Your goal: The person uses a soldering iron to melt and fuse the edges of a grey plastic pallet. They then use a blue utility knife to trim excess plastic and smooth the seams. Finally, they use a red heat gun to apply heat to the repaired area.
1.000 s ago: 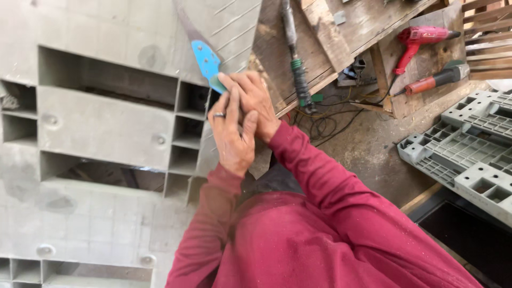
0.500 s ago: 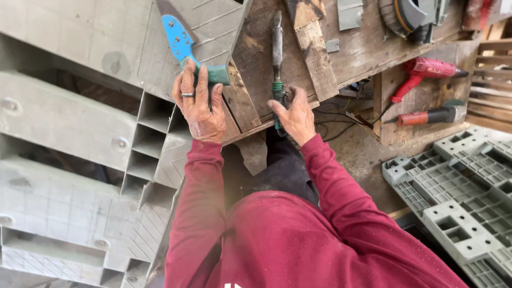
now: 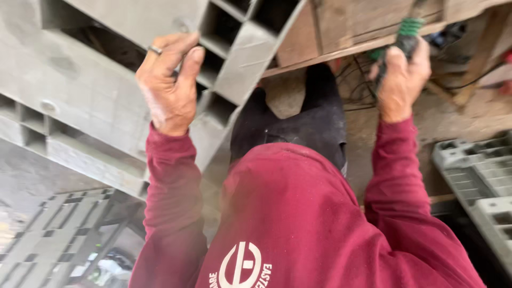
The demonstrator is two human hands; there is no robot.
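While the left hand (image 3: 170, 85) grips the edge of the grey plastic pallet (image 3: 96, 101) on the wooden bench (image 3: 352, 24), the right hand (image 3: 402, 80) closes around a green-handled tool (image 3: 408, 32), apparently readying to work it; steadiness matters next.

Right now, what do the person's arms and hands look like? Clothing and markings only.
Both arms are in long dark-red sweatshirt sleeves with ribbed cuffs at the wrists. The left hand is bare, with a silver-coloured ring on one finger. The right hand is bare too; no ring or glove shows on it. The sweatshirt front carries a white round emblem with lettering. The picture is motion-blurred, so finer detail cannot be told.
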